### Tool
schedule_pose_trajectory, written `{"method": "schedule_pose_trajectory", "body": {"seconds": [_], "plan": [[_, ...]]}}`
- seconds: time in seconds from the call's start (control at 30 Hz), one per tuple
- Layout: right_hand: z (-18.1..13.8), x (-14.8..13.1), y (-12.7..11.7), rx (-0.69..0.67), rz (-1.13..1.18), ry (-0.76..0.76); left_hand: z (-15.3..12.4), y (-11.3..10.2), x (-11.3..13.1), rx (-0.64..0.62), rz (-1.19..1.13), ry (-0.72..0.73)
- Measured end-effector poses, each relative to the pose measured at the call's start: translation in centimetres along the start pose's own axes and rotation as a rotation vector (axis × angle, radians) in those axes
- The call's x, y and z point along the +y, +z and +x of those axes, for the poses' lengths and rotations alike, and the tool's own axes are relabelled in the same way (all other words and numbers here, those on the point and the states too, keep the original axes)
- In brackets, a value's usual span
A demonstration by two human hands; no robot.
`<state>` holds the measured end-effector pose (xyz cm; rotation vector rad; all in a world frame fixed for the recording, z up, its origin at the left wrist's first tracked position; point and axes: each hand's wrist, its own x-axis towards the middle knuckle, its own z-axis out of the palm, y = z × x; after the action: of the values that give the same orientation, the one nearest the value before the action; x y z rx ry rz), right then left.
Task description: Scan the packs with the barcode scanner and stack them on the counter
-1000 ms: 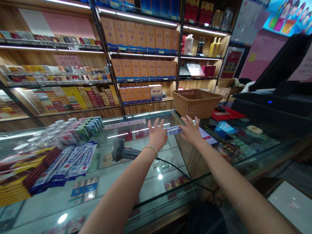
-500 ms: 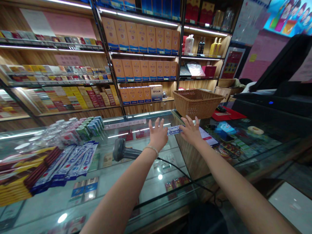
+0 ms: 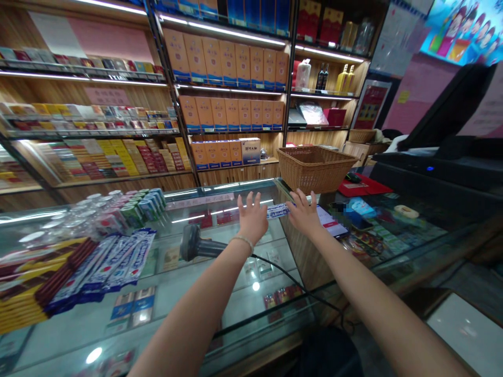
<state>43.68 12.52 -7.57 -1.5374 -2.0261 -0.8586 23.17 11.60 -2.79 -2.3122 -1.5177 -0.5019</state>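
A slim blue-and-white snack packet [image 3: 277, 210] stretches between my two hands, both its ends hidden by them. My left hand [image 3: 252, 219], with a bracelet at the wrist, grips its left end while several fingers stick up, spread. At the other end, my right hand [image 3: 304, 213] grips the packet, its other fingers raised as well. Below and left of my left hand lies a dark barcode scanner [image 3: 192, 243] on the glass counter [image 3: 165, 314], its cable running under my left forearm. Similar blue-and-white packets [image 3: 121, 262] lie fanned out farther left.
A wicker basket [image 3: 316, 170] stands behind my right hand. To the right are a phone with a lit screen [image 3: 332, 222], a red mat [image 3: 367, 184] and a black monitor [image 3: 451, 110]. Yellow-brown packs [image 3: 23, 293] and white-lidded containers [image 3: 66, 214] line the counter's left side.
The view has shifted slightly, so most things sit a little farther left. Both hands keep nearly the same pose around the packet.
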Motion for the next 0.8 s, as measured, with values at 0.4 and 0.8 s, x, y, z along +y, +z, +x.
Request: {"method": "schedule_pose_trajectory", "body": {"seconds": [0.4,0.8], "plan": [[-0.3,-0.3,0.5,0.054,0.033,-0.003,-0.3,-0.1,-0.6,-0.043,0.067,-0.046],[0.3,-0.2,0.2,0.034,0.019,-0.061,-0.6,-1.7,-1.5,-0.068,0.087,-0.032]]}}
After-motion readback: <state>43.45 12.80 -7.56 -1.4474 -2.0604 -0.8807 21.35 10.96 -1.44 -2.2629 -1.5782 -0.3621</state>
